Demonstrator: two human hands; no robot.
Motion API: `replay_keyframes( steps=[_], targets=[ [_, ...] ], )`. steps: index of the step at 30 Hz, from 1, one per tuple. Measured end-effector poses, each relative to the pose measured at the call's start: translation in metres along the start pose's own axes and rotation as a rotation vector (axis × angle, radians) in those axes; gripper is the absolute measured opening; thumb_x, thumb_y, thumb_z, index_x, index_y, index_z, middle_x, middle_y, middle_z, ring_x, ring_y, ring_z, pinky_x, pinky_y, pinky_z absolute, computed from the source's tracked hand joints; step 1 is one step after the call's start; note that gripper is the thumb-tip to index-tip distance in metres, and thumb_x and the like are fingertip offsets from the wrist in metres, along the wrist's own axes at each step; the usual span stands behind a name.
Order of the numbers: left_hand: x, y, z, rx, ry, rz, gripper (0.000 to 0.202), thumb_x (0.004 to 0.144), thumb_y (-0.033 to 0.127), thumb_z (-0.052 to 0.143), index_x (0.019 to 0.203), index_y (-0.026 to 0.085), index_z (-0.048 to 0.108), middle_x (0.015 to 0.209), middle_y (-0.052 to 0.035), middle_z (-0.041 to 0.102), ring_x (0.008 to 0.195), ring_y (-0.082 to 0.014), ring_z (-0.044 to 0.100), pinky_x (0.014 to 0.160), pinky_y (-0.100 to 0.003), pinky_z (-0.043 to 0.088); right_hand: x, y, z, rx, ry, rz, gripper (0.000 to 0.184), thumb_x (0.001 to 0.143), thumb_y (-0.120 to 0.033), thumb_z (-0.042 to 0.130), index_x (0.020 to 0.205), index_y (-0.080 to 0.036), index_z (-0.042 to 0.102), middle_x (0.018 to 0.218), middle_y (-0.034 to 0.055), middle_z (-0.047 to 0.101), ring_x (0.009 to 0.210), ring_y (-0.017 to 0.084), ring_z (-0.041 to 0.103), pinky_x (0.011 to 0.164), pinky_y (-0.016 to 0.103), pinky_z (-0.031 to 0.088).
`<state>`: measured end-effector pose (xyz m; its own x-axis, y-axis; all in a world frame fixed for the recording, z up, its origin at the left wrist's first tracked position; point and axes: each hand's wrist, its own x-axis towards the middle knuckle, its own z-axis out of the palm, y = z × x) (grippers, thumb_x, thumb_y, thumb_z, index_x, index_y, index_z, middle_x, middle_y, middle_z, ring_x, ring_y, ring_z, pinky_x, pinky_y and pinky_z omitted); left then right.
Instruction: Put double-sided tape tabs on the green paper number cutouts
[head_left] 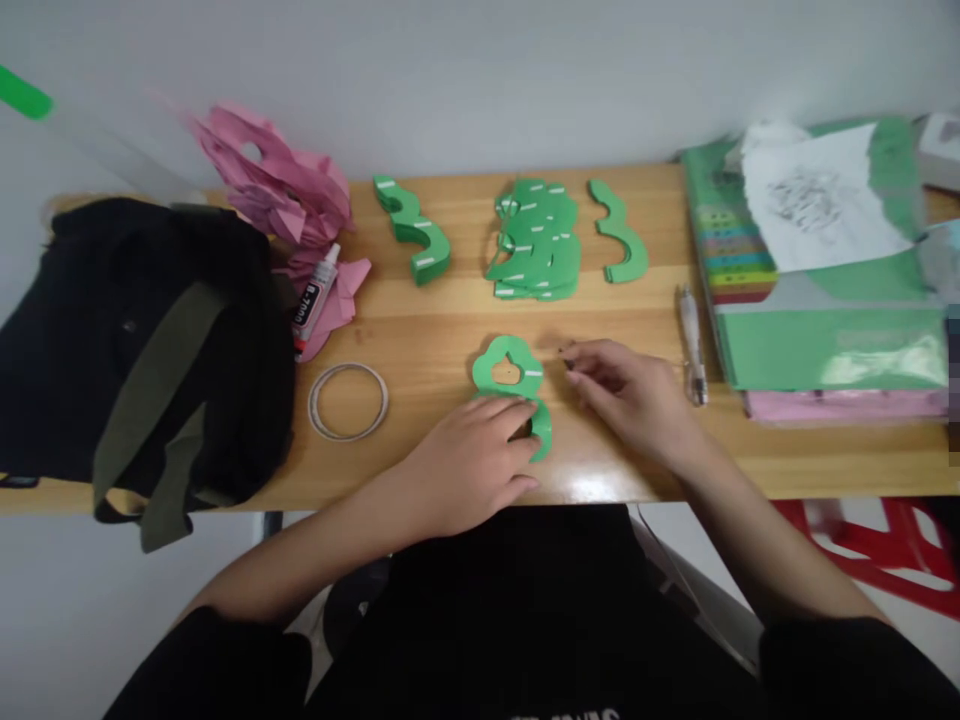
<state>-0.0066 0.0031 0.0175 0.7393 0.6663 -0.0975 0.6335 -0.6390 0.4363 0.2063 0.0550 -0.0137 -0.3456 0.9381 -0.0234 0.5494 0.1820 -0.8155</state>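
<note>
- Okay, left hand [480, 465] lay palm-down over the lower part of a green cut-out [482, 376], fingers spread, probably to stop it sliding.
- Right hand [626, 400] hung just beside it, well clear of the left; thumb and forefinger nearly met near a small dark bit [568, 363]. Couldn't tell whether they gripped it, or what it was.
- Cut-out sat near the table's [420, 330] front edge, right before the person, likely for easy reach.
- Similar pieces stood sorted at the back: left wavy stack [407, 222], middle pile [536, 240], right wavy strip [634, 255]; seemingly grouped by shape.
- Tape roll [313, 402], glue tube [316, 290] and pen [691, 340] flanked the work area, presumably parked within reach.
- Materials: green stuff looked like matte card or thin foam, scalloped, with short white strips; the cut-out's visible hole was rounded.
- Pink paper [296, 185] was creased and crumpled; the bag [150, 330] soft dark fabric with olive straps.
- Table: glossy, wood-grained. Green folder [840, 345]: smooth plastic, wrinkled white sheet [825, 200] on top.
</note>
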Motion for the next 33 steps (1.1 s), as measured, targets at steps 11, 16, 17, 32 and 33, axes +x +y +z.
replay_keyframes(
  steps=[11,16,17,32,33],
  targets=[
    [0.014,-0.022,-0.002,0.114,0.042,-0.126,0.044,0.087,0.043,0.061,0.118,0.012,0.063,0.138,-0.0185,0.052,0.133,-0.0331,0.043,0.112,-0.052,0.031,0.021,0.000,0.018,-0.410,-0.193,-0.230,0.019,0.088,-0.017,0.055,0.100,-0.018,0.069,0.089,0.0073,0.075,0.078,0.022,0.070,0.070,0.033,0.052],
    [0.012,-0.028,0.002,0.119,0.022,-0.103,0.044,0.089,0.043,0.057,0.122,0.013,0.061,0.142,-0.0171,0.049,0.134,-0.0307,0.043,0.113,-0.050,0.030,0.021,-0.002,0.013,-0.418,-0.273,-0.260,0.016,0.090,-0.018,0.052,0.096,-0.019,0.066,0.087,0.0057,0.072,0.078,0.020,0.068,0.071,0.032,0.051],
    [0.012,-0.027,0.002,0.126,0.025,-0.098,0.044,0.089,0.043,0.058,0.122,0.013,0.061,0.142,-0.0169,0.050,0.134,-0.0306,0.043,0.112,-0.050,0.030,0.021,-0.002,0.012,-0.404,-0.280,-0.263,0.014,0.090,-0.018,0.052,0.093,-0.019,0.066,0.085,0.0049,0.072,0.076,0.019,0.068,0.069,0.031,0.051],
    [0.014,-0.026,0.006,0.194,0.074,-0.096,0.043,0.087,0.042,0.061,0.119,0.013,0.063,0.139,-0.0145,0.054,0.130,-0.0281,0.048,0.112,-0.045,0.031,0.025,-0.001,0.007,-0.338,-0.313,-0.283,0.012,0.092,-0.021,0.050,0.091,-0.018,0.062,0.078,0.0043,0.070,0.069,0.017,0.067,0.063,0.027,0.049],
    [0.014,-0.026,0.006,0.199,0.074,-0.095,0.043,0.087,0.042,0.061,0.119,0.013,0.063,0.139,-0.0142,0.054,0.130,-0.0280,0.048,0.112,-0.045,0.031,0.026,-0.001,0.007,-0.341,-0.325,-0.272,0.013,0.092,-0.021,0.050,0.090,-0.018,0.062,0.078,0.0044,0.070,0.069,0.017,0.067,0.063,0.027,0.049]
  ],
)
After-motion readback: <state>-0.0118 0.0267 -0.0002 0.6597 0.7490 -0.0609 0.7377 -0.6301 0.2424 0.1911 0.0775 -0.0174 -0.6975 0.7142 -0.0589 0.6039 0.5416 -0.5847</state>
